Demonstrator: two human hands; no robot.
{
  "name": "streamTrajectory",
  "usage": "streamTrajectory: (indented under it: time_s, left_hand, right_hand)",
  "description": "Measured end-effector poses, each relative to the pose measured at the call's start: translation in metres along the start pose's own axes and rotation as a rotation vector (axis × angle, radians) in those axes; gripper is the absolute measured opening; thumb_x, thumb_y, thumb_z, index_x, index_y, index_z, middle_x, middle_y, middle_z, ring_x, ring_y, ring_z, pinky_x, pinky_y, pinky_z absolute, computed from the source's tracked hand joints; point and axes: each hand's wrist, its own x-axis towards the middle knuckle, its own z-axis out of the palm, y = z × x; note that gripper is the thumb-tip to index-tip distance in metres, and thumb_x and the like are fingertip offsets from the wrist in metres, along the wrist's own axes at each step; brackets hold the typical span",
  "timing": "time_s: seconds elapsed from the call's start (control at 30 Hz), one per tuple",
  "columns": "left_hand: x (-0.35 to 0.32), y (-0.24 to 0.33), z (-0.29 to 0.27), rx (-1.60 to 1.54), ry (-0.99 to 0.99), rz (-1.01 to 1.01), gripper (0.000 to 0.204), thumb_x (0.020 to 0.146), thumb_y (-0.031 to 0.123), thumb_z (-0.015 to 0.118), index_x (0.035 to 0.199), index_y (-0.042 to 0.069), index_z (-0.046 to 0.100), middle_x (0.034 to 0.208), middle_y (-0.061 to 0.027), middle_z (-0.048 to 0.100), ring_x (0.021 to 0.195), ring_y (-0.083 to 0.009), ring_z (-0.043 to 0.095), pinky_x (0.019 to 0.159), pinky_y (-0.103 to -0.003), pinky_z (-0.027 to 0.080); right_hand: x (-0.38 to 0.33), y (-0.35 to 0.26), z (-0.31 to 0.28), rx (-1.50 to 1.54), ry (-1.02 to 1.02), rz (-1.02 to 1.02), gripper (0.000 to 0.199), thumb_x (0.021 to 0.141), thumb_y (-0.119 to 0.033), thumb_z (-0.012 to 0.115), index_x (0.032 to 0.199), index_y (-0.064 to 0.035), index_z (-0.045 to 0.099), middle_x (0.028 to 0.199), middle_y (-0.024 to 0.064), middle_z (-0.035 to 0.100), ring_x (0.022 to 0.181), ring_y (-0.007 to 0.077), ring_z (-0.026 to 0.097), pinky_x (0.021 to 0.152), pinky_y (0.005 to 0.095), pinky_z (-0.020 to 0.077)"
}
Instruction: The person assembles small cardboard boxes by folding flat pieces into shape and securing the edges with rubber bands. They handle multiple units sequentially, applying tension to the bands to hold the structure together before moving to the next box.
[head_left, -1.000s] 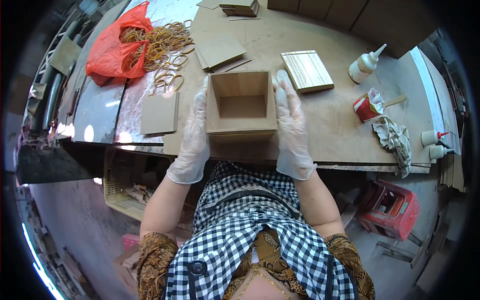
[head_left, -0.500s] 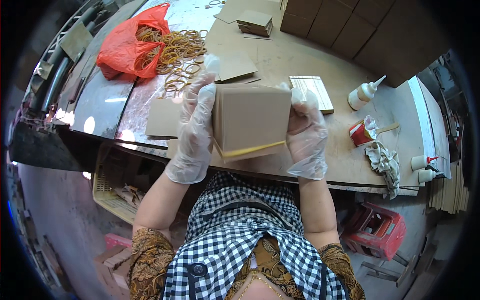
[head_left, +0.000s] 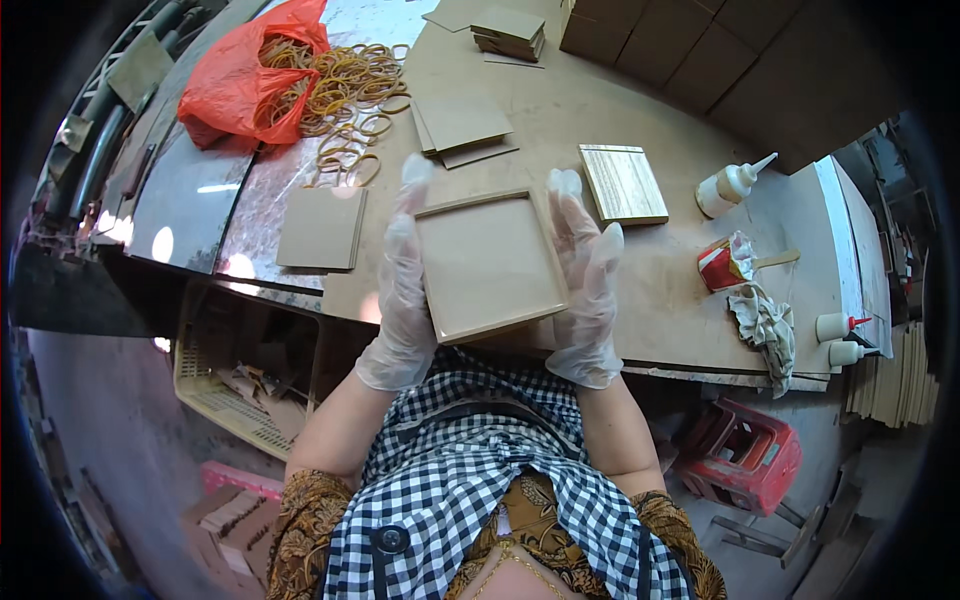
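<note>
Though left hand (head_left: 405, 285) and right hand (head_left: 585, 285) (both gloved) extend flat, their wide grip holds the box (head_left: 490, 262) between palms.

The square box (head_left: 493, 262) is plain greyish tan, its rim a darker brown. Translucent milky-white gloves (head_left: 394, 366) cover the left hand (head_left: 403, 285) and the right hand (head_left: 585, 285). Near, the apron (head_left: 440, 490) is black-and-white checked, the sleeves (head_left: 310, 520) brown with dark leafy figures. Far left, the plastic bag (head_left: 212, 100) is orange-red, the rubber bands (head_left: 350, 85) yellow-brown. At right, the block (head_left: 622, 183) shows pale streaked grain; the stool (head_left: 768, 455) is red, the rag (head_left: 765, 330) greyish white.
</note>
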Motion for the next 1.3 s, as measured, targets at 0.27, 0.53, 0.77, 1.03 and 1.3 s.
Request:
streamTrajectory:
  time_s: [0.27,0.53,0.77,1.03,1.3]
  left_hand:
    - [0.026,-0.022,-0.015,0.12,-0.083,0.03,0.062,0.109,0.045,0.026,0.149,-0.002,0.036,0.161,-0.014,0.028,0.149,-0.025,0.026,0.122,-0.037,0.018]
    - [0.006,0.012,0.01,0.183,0.005,-0.012,0.062,0.11,0.041,0.022,0.153,-0.003,0.027,0.162,-0.0145,0.025,0.151,-0.0245,0.019,0.124,-0.038,0.014]
    - [0.006,0.004,0.004,0.321,-0.05,0.01,0.06,0.11,0.034,0.017,0.152,-0.007,0.027,0.162,-0.0192,0.024,0.151,-0.0257,0.02,0.124,-0.038,0.014]
    - [0.003,0.003,0.004,0.09,0.035,-0.046,0.056,0.111,0.035,0.026,0.151,-0.004,0.033,0.159,-0.0143,0.034,0.148,-0.023,0.029,0.122,-0.036,0.02]
    - [0.007,0.01,-0.045,-0.007,0.217,0.023,0.063,0.106,0.044,0.041,0.154,0.004,0.031,0.16,-0.0125,0.031,0.147,-0.0245,0.03,0.121,-0.038,0.02]
  right_hand:
    - [0.002,-0.019,0.011,-0.286,-0.061,-0.032,0.094,0.097,-0.072,0.032,0.155,0.0027,0.024,0.163,0.0142,0.023,0.149,0.0249,0.024,0.123,0.0389,0.0149]
    - [0.01,-0.039,0.025,-0.276,-0.145,-0.03,0.089,0.101,-0.066,0.021,0.154,0.0054,0.023,0.163,0.0169,0.023,0.152,0.0256,0.016,0.123,0.037,0.01]
    - [0.022,-0.025,0.002,-0.611,-0.268,-0.142,0.082,0.104,-0.059,0.025,0.152,0.0066,0.029,0.162,0.0195,0.025,0.151,0.0302,0.02,0.123,0.0385,0.0117]
    - [0.017,-0.043,0.053,-0.56,-0.038,0.029,0.096,0.098,-0.071,0.022,0.153,0.0075,0.027,0.162,0.0185,0.024,0.151,0.0279,0.019,0.123,0.0377,0.0099]
    - [0.017,-0.019,-0.031,0.031,0.104,-0.05,0.094,0.097,-0.069,0.038,0.153,0.0055,0.026,0.16,0.0189,0.028,0.149,0.0294,0.025,0.124,0.0408,0.0157]
